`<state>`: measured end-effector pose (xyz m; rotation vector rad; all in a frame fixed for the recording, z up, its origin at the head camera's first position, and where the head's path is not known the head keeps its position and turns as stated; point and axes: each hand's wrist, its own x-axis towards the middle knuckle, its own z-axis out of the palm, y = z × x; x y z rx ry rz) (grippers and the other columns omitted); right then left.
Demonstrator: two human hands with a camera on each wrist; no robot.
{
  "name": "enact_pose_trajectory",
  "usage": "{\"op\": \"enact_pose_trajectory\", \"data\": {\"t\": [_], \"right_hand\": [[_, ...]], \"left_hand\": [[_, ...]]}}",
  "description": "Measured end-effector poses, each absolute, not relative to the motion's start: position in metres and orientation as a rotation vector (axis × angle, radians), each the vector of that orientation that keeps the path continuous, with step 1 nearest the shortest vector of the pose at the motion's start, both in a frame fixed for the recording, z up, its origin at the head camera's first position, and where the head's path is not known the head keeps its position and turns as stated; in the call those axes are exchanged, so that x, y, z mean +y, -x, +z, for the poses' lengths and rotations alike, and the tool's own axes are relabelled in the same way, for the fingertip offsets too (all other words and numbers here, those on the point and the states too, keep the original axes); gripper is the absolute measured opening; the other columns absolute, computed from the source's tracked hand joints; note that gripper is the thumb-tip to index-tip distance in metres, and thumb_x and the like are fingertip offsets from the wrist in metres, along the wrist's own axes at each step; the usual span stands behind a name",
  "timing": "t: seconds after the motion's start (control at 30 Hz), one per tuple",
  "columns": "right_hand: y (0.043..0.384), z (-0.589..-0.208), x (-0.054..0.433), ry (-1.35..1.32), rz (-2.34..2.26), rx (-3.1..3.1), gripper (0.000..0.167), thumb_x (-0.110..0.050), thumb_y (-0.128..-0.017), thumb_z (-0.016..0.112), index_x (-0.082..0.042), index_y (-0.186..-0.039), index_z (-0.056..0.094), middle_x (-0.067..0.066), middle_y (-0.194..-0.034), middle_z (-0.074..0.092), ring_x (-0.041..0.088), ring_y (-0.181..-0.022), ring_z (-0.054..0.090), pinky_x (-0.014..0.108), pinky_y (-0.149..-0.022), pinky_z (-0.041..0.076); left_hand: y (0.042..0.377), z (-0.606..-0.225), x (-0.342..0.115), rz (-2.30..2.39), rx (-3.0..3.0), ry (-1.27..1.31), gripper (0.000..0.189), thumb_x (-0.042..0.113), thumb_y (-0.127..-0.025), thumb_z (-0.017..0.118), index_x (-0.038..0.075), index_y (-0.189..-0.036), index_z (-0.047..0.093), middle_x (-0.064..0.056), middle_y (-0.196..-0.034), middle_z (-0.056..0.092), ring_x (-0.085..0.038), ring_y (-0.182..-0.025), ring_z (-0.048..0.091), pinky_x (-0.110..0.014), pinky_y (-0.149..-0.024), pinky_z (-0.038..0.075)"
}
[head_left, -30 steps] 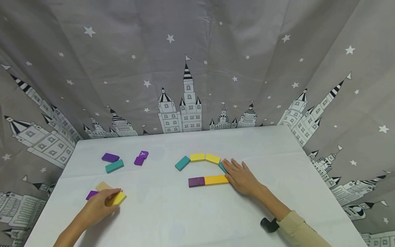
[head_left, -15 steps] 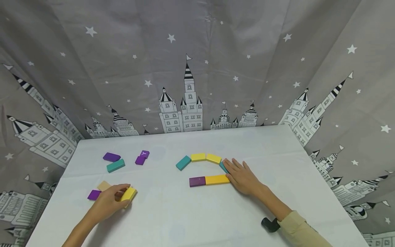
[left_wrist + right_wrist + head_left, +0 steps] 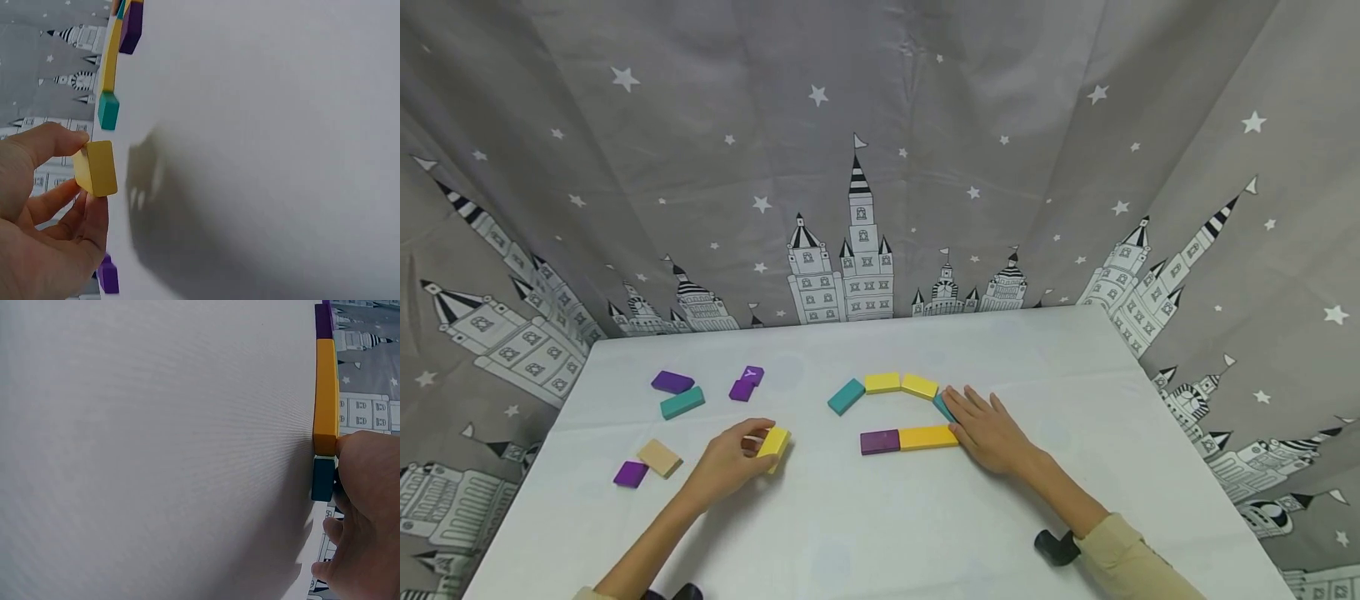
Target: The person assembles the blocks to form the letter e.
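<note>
My left hand [image 3: 730, 462] pinches a yellow block [image 3: 773, 450] between thumb and fingers; a shadow falls on the table below it in the left wrist view. Across the table, my right hand [image 3: 988, 437] lies with straight fingers over the right end of an arrangement of blocks. Its fingers partly cover a teal block [image 3: 944, 407]. That arrangement also has a teal block [image 3: 846, 397] at left, a yellow block [image 3: 882, 382] and another yellow block [image 3: 919, 386] along the top. Along the bottom, a purple block [image 3: 880, 442] meets a long orange-yellow block [image 3: 925, 437].
On the left lie a tan block [image 3: 659, 458], a purple block [image 3: 630, 474], another purple block [image 3: 672, 382] beside a teal one [image 3: 682, 403], and small purple pieces [image 3: 742, 390]. A grey castle-print curtain [image 3: 970, 217] stands behind the white table [image 3: 850, 533].
My left hand has carried the yellow block rightward, away from the tan and purple blocks, which now show fully. My right hand has stayed in place.
</note>
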<state>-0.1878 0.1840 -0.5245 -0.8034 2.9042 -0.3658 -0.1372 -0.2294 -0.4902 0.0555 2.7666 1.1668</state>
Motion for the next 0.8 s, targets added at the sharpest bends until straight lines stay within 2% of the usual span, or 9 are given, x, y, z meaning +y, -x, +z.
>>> {"op": "enact_pose_trajectory", "data": {"t": [0.3,0.53,0.8], "right_hand": [[0.188,-0.525,0.184,0.786,-0.373,2.902,0.059,-0.036,-0.107,0.044,-0.01,-0.158,0.028,0.006,-0.162,0.027,0.034,-0.148,0.022,0.064,-0.114,0.015],[0.188,-0.526,0.183,0.784,-0.368,2.904,0.06,-0.036,-0.107,0.045,-0.011,-0.158,0.028,0.006,-0.162,0.027,0.034,-0.148,0.022,0.064,-0.114,0.015],[0.189,-0.528,0.184,0.784,-0.358,2.904,0.059,-0.036,-0.107,0.044,-0.011,-0.158,0.027,0.006,-0.162,0.026,0.034,-0.148,0.022,0.064,-0.114,0.015]], "left_hand": [[0.151,-0.496,-0.196,1.238,2.757,-0.006,0.054,0.01,-0.081,0.08,-0.003,-0.129,0.059,-0.016,-0.116,0.065,-0.028,-0.098,0.062,-0.042,-0.082,0.056],[0.161,-0.507,-0.178,1.305,2.753,-0.023,0.05,0.006,-0.078,0.08,-0.005,-0.123,0.061,-0.013,-0.108,0.064,-0.024,-0.091,0.061,-0.035,-0.077,0.053],[0.165,-0.513,-0.163,1.253,2.786,-0.003,0.05,0.009,-0.078,0.08,-0.006,-0.121,0.061,-0.01,-0.101,0.062,-0.023,-0.088,0.055,-0.035,-0.078,0.051]]}}
